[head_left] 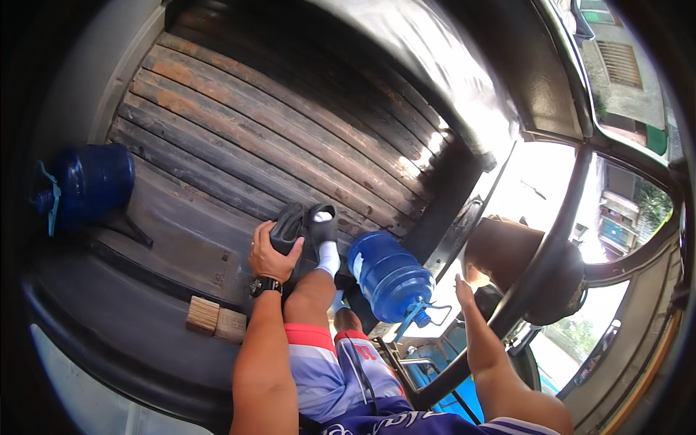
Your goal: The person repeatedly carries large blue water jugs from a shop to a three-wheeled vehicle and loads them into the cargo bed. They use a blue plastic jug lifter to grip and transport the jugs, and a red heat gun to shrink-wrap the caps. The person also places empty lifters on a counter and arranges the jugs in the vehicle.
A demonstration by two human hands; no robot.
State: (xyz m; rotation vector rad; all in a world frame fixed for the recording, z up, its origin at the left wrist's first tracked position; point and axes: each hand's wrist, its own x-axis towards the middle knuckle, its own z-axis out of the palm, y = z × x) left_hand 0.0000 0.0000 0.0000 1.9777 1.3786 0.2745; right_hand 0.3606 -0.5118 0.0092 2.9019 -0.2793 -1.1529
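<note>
Head view: L hand (pixel 270 250) partly closed, fingers curled over a black obj (pixel 288 226), thumb on the opp. side; looks gripped. Obj kind unclear; it sits at floor lvl, just L of the foot in a dark slipper (pixel 317 233) w/ white sock (pixel 328 255). Black watch (pixel 265 286) on L wrist.

R hand (pixel 465 291) is out to the R, seen edge-on, near the lower end of a brown rounded shape (pixel 502 246); can't tell how far open or if it has hold of anything.

Blue jug (pixel 389 272) w/ lt-blue handle just R of the slipper, neck toward lower R. 2nd blue bottle (pixel 94 181) far L, well apart from L hand, neck toward L edge. Can't tell if either is upright (fisheye). Tan block (pixel 203 315), bristly at L end, lies L of L forearm. Ribbed floor (pixel 239 130) ahead, rusty patches. Dark curved bar (pixel 569 203) on R, bright openings beyond.
</note>
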